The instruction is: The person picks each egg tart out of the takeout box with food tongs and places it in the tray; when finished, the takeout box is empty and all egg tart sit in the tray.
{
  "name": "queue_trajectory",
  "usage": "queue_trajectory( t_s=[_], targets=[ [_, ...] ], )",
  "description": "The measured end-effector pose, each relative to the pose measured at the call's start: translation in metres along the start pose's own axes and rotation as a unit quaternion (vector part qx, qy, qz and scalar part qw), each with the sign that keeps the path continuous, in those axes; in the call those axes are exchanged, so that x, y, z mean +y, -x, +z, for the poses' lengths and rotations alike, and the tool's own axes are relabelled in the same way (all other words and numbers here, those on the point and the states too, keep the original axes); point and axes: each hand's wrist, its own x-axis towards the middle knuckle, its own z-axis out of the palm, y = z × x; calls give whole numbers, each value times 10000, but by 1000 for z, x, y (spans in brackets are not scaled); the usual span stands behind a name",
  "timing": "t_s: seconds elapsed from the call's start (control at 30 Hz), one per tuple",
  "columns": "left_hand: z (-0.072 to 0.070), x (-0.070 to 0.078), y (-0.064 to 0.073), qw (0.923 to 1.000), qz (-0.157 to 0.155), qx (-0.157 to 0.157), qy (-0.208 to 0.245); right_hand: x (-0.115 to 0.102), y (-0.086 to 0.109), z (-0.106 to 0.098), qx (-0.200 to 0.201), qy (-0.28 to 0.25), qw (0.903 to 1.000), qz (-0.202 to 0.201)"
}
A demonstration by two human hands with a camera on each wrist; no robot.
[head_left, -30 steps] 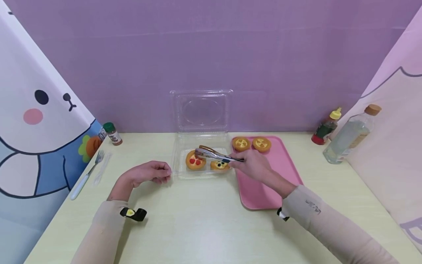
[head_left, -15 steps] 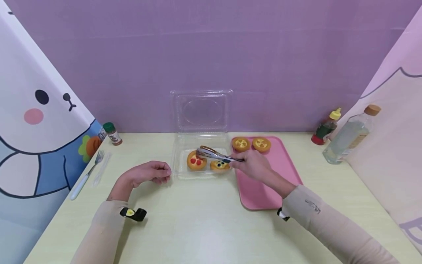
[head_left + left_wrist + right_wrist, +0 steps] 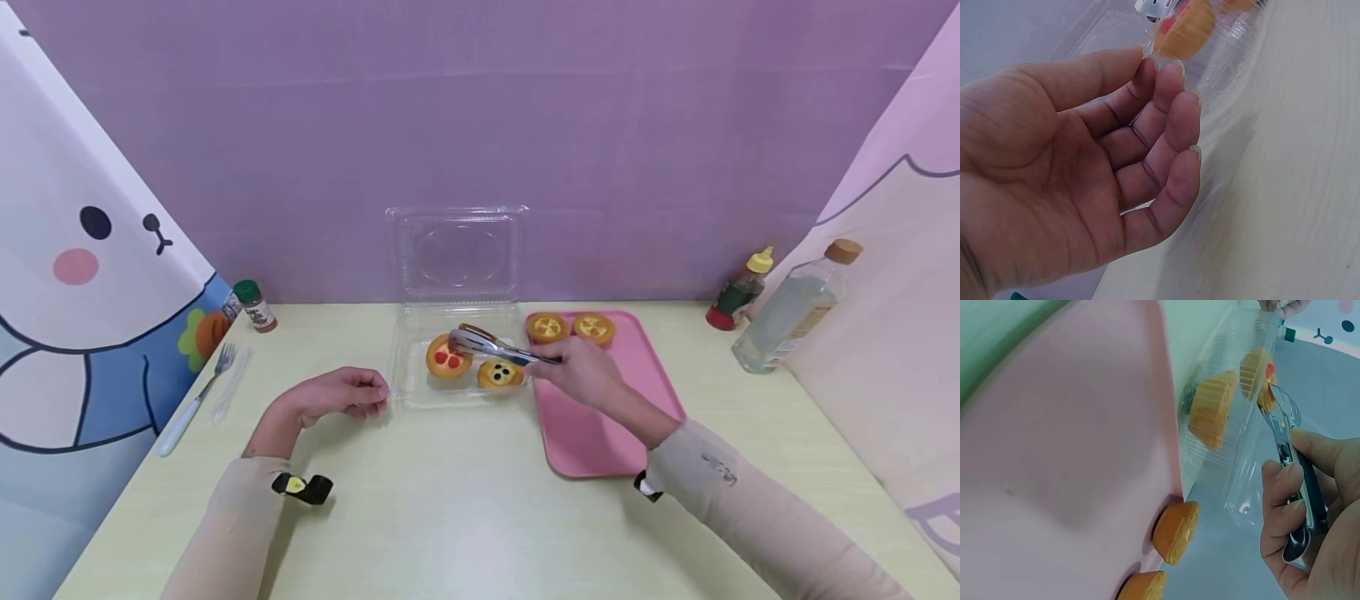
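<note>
My right hand point(image 3: 581, 372) grips metal tongs point(image 3: 1286, 428) with dark handles. Their tips lie at the far right edge of a tart with red fruit point(image 3: 447, 358); whether the tart is lifted, I cannot tell. This tart is inside the base of a clear plastic clamshell container point(image 3: 408, 385), whose lid point(image 3: 461, 254) stands open at the back. To its right, also in the base, sits a tart with dark berries point(image 3: 500, 374). My left hand point(image 3: 1104, 162) pinches the container's near left edge between thumb and index finger, the other fingers loosely curled.
On the right, a pink tray point(image 3: 600, 433) bears two yellow-topped tarts point(image 3: 548, 327) at its far end. A sauce bottle point(image 3: 738, 292) and a corked bottle point(image 3: 795, 312) stand farther right. At left are a green-capped jar point(image 3: 257, 308), a fork point(image 3: 197, 404) and a clear wrapped strip point(image 3: 232, 387).
The tongs and the red-fruit tart have shifted slightly away from me and to the right. More of the dark-berry tart shows now. The left hand keeps its place.
</note>
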Motion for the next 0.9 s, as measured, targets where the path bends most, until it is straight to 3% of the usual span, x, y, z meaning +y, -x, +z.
queue_trajectory(
  t_s=[0.4, 0.63, 0.9],
  targets=[
    [0, 1, 1, 10000, 47, -4, 25, 3, 9, -21, -158, -437, 9980, 429],
    [0, 0, 1, 9999, 102, -26, 13, 11, 16, -36, -108, -729, 9970, 213],
    [0, 1, 1, 9999, 104, -30, 18, 16, 25, -56, 30, -620, 9978, 244]
  ],
)
